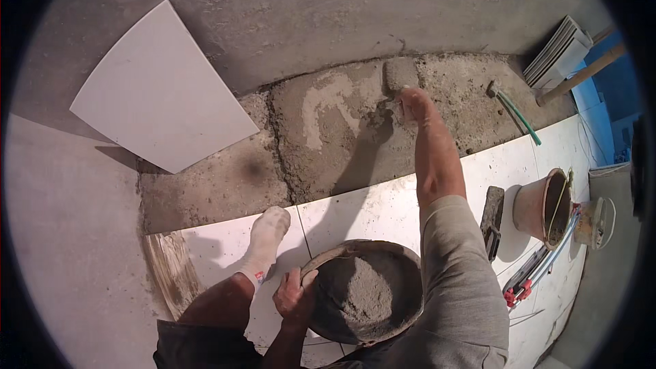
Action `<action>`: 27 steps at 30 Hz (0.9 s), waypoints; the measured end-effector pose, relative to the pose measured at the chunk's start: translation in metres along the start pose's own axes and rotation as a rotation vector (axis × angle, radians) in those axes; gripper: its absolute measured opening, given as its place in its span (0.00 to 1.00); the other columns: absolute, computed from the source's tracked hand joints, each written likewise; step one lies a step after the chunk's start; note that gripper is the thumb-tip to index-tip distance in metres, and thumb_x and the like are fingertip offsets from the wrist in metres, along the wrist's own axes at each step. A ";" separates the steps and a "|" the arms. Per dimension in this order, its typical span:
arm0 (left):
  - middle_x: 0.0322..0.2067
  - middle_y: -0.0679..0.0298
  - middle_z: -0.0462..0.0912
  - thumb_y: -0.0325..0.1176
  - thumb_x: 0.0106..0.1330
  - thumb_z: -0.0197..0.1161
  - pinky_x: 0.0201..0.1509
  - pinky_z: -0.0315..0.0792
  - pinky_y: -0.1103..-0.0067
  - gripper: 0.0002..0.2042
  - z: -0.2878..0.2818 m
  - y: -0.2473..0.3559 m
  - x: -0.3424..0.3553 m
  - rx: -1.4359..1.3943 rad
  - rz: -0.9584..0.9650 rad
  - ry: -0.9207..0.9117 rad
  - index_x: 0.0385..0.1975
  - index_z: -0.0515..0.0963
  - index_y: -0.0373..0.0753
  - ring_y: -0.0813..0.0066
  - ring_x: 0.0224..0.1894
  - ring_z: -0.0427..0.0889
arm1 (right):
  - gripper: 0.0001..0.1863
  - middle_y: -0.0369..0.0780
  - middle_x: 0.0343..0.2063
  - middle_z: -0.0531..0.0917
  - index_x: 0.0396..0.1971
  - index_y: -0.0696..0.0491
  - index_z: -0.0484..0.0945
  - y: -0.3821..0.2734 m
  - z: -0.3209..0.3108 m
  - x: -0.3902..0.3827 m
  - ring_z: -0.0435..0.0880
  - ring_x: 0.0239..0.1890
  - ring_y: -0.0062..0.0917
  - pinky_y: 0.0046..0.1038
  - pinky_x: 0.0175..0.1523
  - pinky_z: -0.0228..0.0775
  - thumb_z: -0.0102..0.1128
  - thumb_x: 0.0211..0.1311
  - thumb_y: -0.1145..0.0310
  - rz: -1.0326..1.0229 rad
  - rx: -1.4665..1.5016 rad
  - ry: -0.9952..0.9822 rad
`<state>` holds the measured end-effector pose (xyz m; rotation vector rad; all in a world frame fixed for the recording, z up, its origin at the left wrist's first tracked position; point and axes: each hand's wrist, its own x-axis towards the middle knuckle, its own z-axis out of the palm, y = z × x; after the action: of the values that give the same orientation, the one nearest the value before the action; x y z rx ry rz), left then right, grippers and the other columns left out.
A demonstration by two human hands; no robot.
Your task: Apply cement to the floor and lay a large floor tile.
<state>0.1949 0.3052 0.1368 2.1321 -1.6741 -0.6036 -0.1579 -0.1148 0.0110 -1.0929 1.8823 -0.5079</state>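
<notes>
My left hand (292, 295) grips the rim of a round dark basin (321, 314) at the lower middle, which holds a heap of grey mortar (365, 290). My right arm stretches forward, and my right hand (413, 102) is closed on a trowel (392, 109), mostly hidden by the fingers, low over wet grey mortar (328, 157) on the rough floor strip along the wall. My socked foot (266, 239) stands on white tiles (355, 212) beside that strip.
A large white tile (160, 92) leans at the left wall. A green-handled hammer (516, 113), stacked tiles (557, 51) and wooden poles (581, 75) lie or lean at right. Nearer are two buckets (529, 208), a grey float (492, 222) and a tile cutter (540, 266).
</notes>
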 end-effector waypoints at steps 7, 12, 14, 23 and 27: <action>0.26 0.51 0.77 0.47 0.61 0.61 0.32 0.71 0.58 0.15 0.002 -0.002 -0.002 0.018 0.002 -0.021 0.28 0.74 0.40 0.45 0.30 0.77 | 0.09 0.40 0.12 0.74 0.20 0.55 0.77 0.003 -0.015 -0.042 0.73 0.14 0.29 0.35 0.18 0.62 0.56 0.53 0.66 0.342 0.154 -0.038; 0.27 0.51 0.77 0.43 0.60 0.62 0.30 0.71 0.60 0.13 0.004 -0.007 -0.001 0.060 0.047 0.019 0.32 0.75 0.40 0.45 0.29 0.77 | 0.09 0.38 0.12 0.73 0.20 0.58 0.74 0.013 0.000 -0.116 0.72 0.13 0.28 0.33 0.17 0.61 0.59 0.50 0.68 0.143 0.134 -0.159; 0.27 0.51 0.77 0.43 0.60 0.63 0.30 0.72 0.60 0.14 0.004 -0.008 -0.002 0.055 0.079 0.044 0.35 0.75 0.39 0.46 0.29 0.77 | 0.08 0.38 0.16 0.73 0.24 0.58 0.74 0.016 0.012 -0.140 0.72 0.14 0.26 0.31 0.17 0.62 0.60 0.50 0.69 0.118 0.073 -0.120; 0.28 0.51 0.78 0.45 0.60 0.63 0.31 0.73 0.61 0.15 0.003 -0.004 -0.001 0.078 0.053 0.058 0.35 0.76 0.39 0.47 0.30 0.79 | 0.06 0.34 0.16 0.72 0.26 0.56 0.73 0.025 0.044 -0.226 0.69 0.15 0.20 0.27 0.18 0.60 0.58 0.53 0.70 0.162 0.117 -0.288; 0.29 0.51 0.79 0.45 0.60 0.62 0.33 0.73 0.61 0.15 0.003 -0.005 -0.003 0.088 0.016 0.037 0.37 0.76 0.40 0.47 0.32 0.79 | 0.07 0.35 0.15 0.72 0.27 0.57 0.74 0.035 0.029 -0.228 0.70 0.15 0.22 0.28 0.19 0.63 0.58 0.53 0.69 0.200 0.025 -0.236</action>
<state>0.1964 0.3087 0.1318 2.1745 -1.7259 -0.4912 -0.0980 0.0992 0.0812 -0.8946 1.7486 -0.2752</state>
